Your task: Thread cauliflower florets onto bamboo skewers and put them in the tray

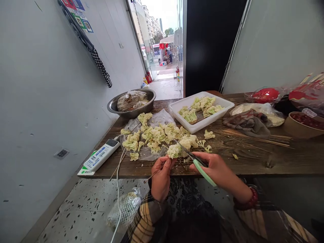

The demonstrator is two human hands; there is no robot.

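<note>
My left hand [161, 175] is closed in a pinch on a thin bamboo skewer [154, 173] with a cauliflower floret [174, 151] at its tip. My right hand [214, 166] grips a knife with a pale green handle [204, 172]; its dark blade [186, 151] points up-left against that floret. Both hands hover at the near edge of the wooden table [253, 155]. Just beyond them lies a pile of cut cauliflower pieces [157, 135] on a clear plastic sheet.
A white rectangular tray [225, 109] with florets sits behind the pile. A metal basin [149, 101] holding a bag stands back left. A power strip [100, 157] overhangs the left corner. Loose skewers [255, 136], a cloth, bagged food and a bowl fill the right side.
</note>
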